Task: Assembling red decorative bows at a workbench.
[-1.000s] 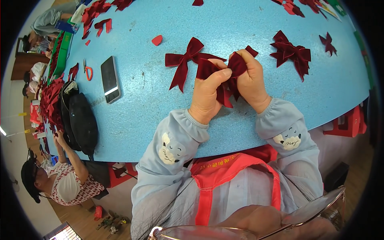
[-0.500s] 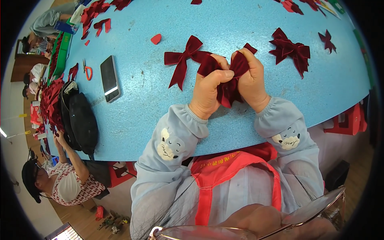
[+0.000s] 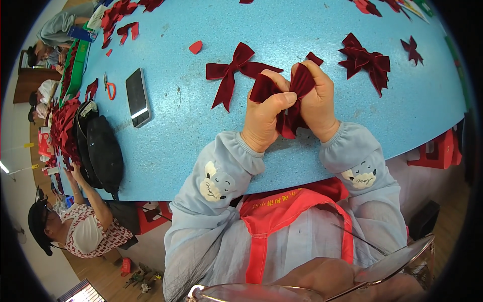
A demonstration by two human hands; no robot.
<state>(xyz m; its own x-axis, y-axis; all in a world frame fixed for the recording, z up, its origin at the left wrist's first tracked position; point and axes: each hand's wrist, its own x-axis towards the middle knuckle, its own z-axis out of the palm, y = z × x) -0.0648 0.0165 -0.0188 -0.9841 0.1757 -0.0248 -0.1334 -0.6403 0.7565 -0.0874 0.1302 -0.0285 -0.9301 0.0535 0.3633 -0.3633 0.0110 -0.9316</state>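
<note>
Between my two hands is a dark red velvet bow (image 3: 290,121), its loops standing up and its tails hanging toward me. My left hand (image 3: 266,110) pinches the left side, thumb pointing right across the middle. My right hand (image 3: 319,103) is closed round the right loop; part of its fingers is hidden behind the cloth. Just beyond my left hand lies a finished-looking velvet bow (image 3: 232,70), spread flat on the blue table (image 3: 181,161). A small velvet piece (image 3: 315,59) sits beyond my right hand. Farther right rests a pile of velvet bows (image 3: 366,64).
At the left are a phone (image 3: 137,98), orange-handled snips (image 3: 110,89), a black bag (image 3: 103,153) and a heap of red velvet (image 3: 65,123). A green tray (image 3: 76,73) stands at the table's far left. A co-worker (image 3: 83,221) sits at the lower left. A red stool (image 3: 436,151) is at the right.
My left hand has shifted slightly right and nearer to me, uncovering more of the flat bow's right tail. The held bow has turned a little between my fingers.
</note>
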